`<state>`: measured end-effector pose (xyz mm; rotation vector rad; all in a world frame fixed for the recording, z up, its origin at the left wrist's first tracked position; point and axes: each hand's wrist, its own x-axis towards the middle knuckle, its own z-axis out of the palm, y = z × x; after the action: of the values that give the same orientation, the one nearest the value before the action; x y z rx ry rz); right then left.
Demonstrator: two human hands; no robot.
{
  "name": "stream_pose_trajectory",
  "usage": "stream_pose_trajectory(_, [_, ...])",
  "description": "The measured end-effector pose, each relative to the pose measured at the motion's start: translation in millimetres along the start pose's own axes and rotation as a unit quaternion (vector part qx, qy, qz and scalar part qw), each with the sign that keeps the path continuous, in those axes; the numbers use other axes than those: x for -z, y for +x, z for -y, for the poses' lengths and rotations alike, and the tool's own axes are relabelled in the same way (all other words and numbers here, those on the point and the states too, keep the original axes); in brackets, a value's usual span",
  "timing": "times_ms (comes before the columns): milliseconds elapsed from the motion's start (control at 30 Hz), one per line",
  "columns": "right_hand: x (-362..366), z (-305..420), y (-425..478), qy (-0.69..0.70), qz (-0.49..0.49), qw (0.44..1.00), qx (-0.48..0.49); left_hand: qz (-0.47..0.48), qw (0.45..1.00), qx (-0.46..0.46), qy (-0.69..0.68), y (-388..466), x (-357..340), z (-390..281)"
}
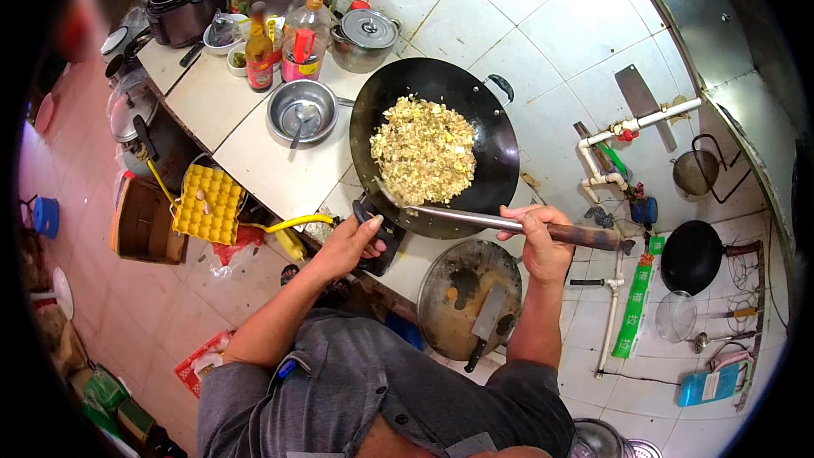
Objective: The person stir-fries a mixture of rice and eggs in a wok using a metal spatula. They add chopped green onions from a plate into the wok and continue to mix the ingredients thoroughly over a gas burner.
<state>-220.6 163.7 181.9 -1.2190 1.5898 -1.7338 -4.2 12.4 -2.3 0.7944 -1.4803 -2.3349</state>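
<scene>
A black wok [493, 140] with two ear handles stands on a stove, and fried rice with pieces of egg [423, 149] lies in it. My left hand [356, 242] grips the near wok handle [364, 211]. In my right hand [540, 238] is a long metal spatula [470, 216], held where its shaft meets the wooden grip. Its blade is at the near edge of the rice, partly hidden by it. Left of the wok sits a metal saucepan [273, 116] with a spoon [297, 135] in it.
A cleaver [489, 312] lies on a round chopping board [439, 292] near my body. Bottles [259, 57] and a lidded pot [365, 44] stand at the back left. Yellow egg trays [206, 203] are left below the counter. A small pan [692, 257] hangs on the right wall.
</scene>
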Motion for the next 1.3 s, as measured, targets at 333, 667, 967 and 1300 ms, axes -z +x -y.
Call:
stream_pose_trajectory(333, [-31.5, -54.0, 48.8, -0.14, -0.171, 0.975, 0.033, 0.019, 1.0, -0.009, 0.008, 1.2, 0.1, -1.1])
stream_pose_trajectory(667, [-90.0, -39.1, 33.7, -0.062, -0.136, 0.987, 0.052, 0.016, 1.0, -0.021, 0.013, -2.6, 0.0, -5.6])
stream_pose_trajectory(967, [-13.8, -77.4, 107.5, -0.04, -0.398, 0.916, 0.021, 0.021, 0.999, -0.019, 0.028, 1.0, 1.4, -5.8])
stream_pose_trajectory(1300, [34.4, -60.7, 46.5, -0.073, -0.362, 0.924, 0.097, 0.025, 1.0, -0.012, 0.004, 0.1, 1.9, -1.7])
